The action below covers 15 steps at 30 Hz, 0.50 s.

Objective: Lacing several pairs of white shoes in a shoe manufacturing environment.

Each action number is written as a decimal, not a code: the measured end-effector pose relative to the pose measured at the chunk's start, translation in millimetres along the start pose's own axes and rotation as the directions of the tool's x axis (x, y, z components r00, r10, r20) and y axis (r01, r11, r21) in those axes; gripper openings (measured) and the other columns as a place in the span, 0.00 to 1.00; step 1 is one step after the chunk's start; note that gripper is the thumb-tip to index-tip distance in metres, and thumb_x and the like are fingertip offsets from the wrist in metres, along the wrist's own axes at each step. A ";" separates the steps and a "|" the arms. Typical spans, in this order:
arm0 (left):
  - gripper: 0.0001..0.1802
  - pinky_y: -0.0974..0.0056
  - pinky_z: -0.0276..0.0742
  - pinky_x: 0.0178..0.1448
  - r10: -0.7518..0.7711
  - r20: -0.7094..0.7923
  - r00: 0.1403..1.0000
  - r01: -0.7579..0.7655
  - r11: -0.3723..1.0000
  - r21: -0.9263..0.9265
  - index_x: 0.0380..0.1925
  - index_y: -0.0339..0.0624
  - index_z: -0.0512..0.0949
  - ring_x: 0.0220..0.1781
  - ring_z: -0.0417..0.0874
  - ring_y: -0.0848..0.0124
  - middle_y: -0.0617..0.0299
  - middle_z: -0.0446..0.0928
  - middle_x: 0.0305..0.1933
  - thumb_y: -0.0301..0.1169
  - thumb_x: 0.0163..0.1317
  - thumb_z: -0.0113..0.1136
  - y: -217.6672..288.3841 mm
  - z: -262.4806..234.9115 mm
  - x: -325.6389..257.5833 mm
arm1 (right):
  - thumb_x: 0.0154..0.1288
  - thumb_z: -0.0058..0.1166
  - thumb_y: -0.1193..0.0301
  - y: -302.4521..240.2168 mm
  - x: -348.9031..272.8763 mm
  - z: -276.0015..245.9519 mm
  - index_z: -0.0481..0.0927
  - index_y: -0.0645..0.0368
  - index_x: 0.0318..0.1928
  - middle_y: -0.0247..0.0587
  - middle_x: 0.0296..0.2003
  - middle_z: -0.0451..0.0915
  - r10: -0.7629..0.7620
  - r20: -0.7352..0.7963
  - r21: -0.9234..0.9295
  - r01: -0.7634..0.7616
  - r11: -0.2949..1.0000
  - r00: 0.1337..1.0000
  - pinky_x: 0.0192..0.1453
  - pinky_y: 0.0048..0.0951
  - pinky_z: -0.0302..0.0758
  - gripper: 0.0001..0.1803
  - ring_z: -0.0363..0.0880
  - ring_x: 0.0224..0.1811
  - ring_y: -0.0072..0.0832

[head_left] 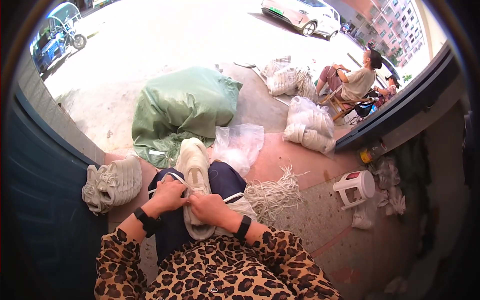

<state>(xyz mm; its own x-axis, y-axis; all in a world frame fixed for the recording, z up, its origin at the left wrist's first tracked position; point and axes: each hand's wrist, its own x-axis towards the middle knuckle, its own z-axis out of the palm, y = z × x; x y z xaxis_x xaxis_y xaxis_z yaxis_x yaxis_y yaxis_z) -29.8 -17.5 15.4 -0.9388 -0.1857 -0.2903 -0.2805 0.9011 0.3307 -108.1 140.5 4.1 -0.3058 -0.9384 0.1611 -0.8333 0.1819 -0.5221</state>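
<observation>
An off-white sneaker (194, 175) rests across my lap, its toe pointing away from me. My left hand (170, 195) is closed at the shoe's left edge, with a pale shoelace (176, 177) looping out of its fingers. On the other side, my right hand (209, 208) is closed at the lace opening, thumb and fingertips pinched together. What those fingertips hold is too small to make out. A strand of lace also shows just right of my right hand. My hands partly cover the shoe's middle.
Several similar shoes (114, 181) stand stacked at left. Loose laces (275, 195) lie in a heap on the right. Ahead are a green sack (187, 97), a clear plastic bag (239, 145) and bagged shoes (310, 125). A white stool (355, 189) stands right; a person (357, 80) sits outside.
</observation>
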 end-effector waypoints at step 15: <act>0.11 0.55 0.65 0.43 0.153 -0.296 0.943 -0.198 0.972 -0.128 0.31 0.48 0.80 0.41 0.75 0.64 0.66 0.78 0.30 0.35 0.47 0.54 -12.6 26.4 -10.0 | 0.59 0.45 0.64 -5.4 2.7 -12.1 0.74 0.56 0.30 0.45 0.26 0.78 0.048 0.153 -0.038 -0.043 0.998 0.987 0.29 0.40 0.74 0.10 0.79 0.27 0.41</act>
<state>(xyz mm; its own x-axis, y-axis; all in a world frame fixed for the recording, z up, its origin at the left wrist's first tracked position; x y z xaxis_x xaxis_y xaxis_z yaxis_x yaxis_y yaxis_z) -11.7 -16.6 -9.5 -0.9872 -0.1534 0.0426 -0.1126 0.8621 0.4940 -110.0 140.6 17.6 -0.2714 -0.9624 0.0061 -0.8363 0.2327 -0.4964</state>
